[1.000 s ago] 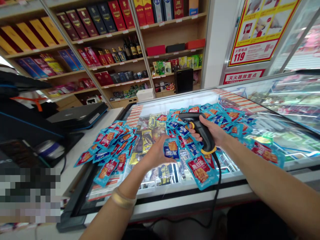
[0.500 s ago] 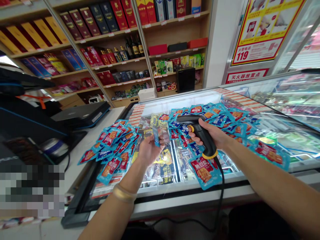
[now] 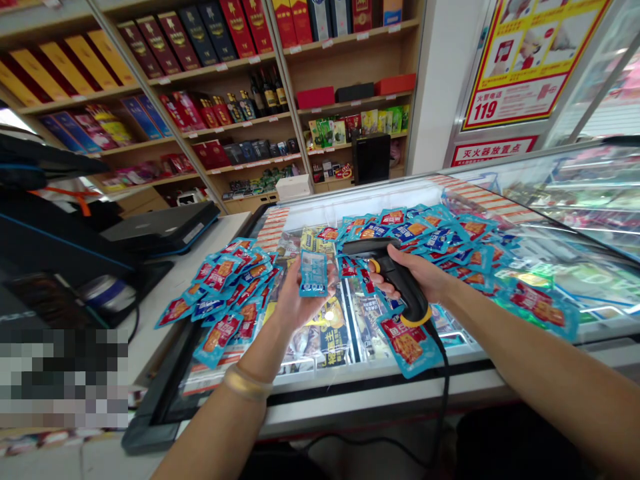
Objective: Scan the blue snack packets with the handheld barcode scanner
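My left hand (image 3: pixel 295 303) is closed on a small blue snack packet (image 3: pixel 314 273), whose printed face is turned up toward me. Wrapped round the grip of a black and yellow barcode scanner (image 3: pixel 407 287) is my right hand (image 3: pixel 420 273). The scanner's head points left, toward the packet and a short way from it. Under and behind the scanner lies a spread pile of blue and red snack packets (image 3: pixel 435 233). Another heap of the same packets (image 3: pixel 227 287) lies left of my left hand. One packet (image 3: pixel 411 343) rests near the front edge, below the scanner.
Everything lies on the glass top of a chest freezer (image 3: pixel 373 373) with goods inside. The scanner's cable (image 3: pixel 445 387) hangs over the front edge. A black scale-like device (image 3: pixel 160 227) stands at left. Behind are shelves (image 3: pixel 245 123) of boxes and bottles; a poster (image 3: pixel 535 67) is at right.
The packet in my left hand has turned from edge-on to face-up. My right hand has brought the scanner slightly left and lower, closer to the packet.
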`<state>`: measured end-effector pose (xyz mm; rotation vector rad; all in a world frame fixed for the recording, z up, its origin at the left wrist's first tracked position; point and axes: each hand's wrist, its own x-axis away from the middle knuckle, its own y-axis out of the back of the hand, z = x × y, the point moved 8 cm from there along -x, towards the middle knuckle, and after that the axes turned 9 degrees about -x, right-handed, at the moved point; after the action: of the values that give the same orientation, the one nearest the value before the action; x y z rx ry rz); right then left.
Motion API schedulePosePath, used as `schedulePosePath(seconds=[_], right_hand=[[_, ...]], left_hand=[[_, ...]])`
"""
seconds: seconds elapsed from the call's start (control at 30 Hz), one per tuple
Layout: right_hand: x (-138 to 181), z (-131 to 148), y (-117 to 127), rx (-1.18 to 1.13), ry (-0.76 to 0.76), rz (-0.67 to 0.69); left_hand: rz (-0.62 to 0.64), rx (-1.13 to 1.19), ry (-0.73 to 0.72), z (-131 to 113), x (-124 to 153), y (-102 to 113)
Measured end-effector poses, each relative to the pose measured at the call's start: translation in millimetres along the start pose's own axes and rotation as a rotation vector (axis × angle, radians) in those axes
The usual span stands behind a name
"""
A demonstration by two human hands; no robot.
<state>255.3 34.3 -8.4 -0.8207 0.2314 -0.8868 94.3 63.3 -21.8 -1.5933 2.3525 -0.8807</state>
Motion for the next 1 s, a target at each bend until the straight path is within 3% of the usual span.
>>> schedulePosePath(seconds=[0.4,0.47,0.57,0.67,0.8,0.87,0.93,1.0], right_hand=[[1,-2,-3,0.010,-0.002,0.017],[0,-1,-3,0.000,0.008,0.018],[-3,3,-4,-0.029,0.035,0.014],[-10,8,-10,-0.053,0.059,-0.009],[-23,10,-26,-0.055,0.055,-0.040],[-32,7,-35,-0.060,0.042,-0.032],[-41,1,-43,-0.069,0.027,-0.009],[-48,-5,-48,-0.074,0.015,0.014]], left_hand=[[0.021,-0.035,-0.004,1,0,-2],[-0.028,-0.071,-0.023,2,-1,2],[-0.210,-0.225,-0.130,-12,-1,17],[-0.428,-0.551,-0.365,-55,13,35],[-0.716,-1.312,-0.691,-120,53,53],[-0.846,-1.688,-0.665,-131,67,68],[-0.903,-1.956,-0.483,-126,73,90],[-0.882,-2.103,-0.274,-115,73,111]])
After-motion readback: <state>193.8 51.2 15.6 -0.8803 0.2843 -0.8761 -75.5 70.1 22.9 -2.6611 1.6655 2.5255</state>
